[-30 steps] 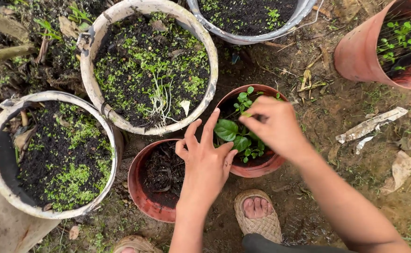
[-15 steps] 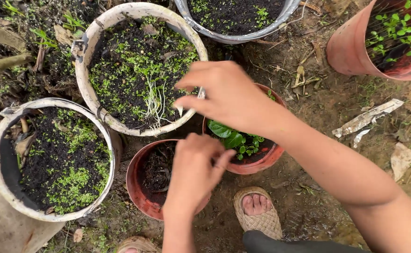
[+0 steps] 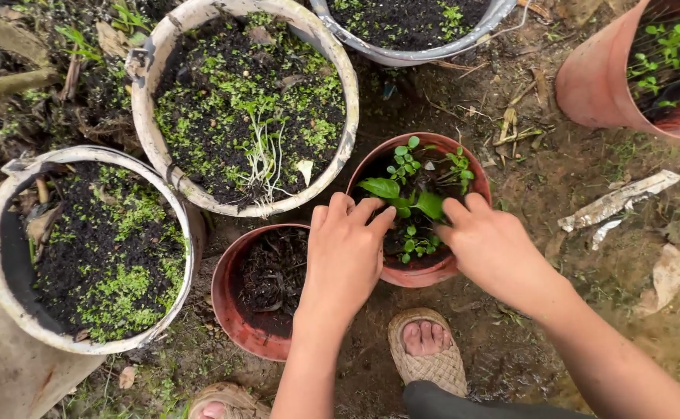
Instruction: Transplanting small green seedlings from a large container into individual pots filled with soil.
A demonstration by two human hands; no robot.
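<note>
Seedling (image 3: pixel 402 203) w/ broad green leaves sits in the red-brown pot (image 3: pixel 464 159), which stands on bare dirt just right of the big white pot (image 3: pixel 349 147) of dark soil & tiny sprouts. Your left hand (image 3: pixel 344 260) reaches in over the near rim, fingers curled down, tips at the stem base under the biggest leaf; your right hand (image 3: pixel 495 248) comes in from the other side, fingers bent & pressed into the soil beside the stem. Both hands look half closed around the plant's base, but whether they actually pinch the stem or just the soil, can't tell — leaves hide the tips. Judging by looks: it's light, soft, v. fragile; thin stem would snap or bruise under a squeeze, leaves tear easily. Best hold is low, at the soil line or w/ the root clump, not by leaves. Soil looks loose & damp, prob. crumbly. Wrists are angled down, forearms converging from the near side. An emptier red pot (image 3: pixel 231 310) w/ dark debris lies near-left of the seedling's pot, touching it. Your sandalled foot (image 3: pixel 425 349) is planted just on the near side of it.
</note>
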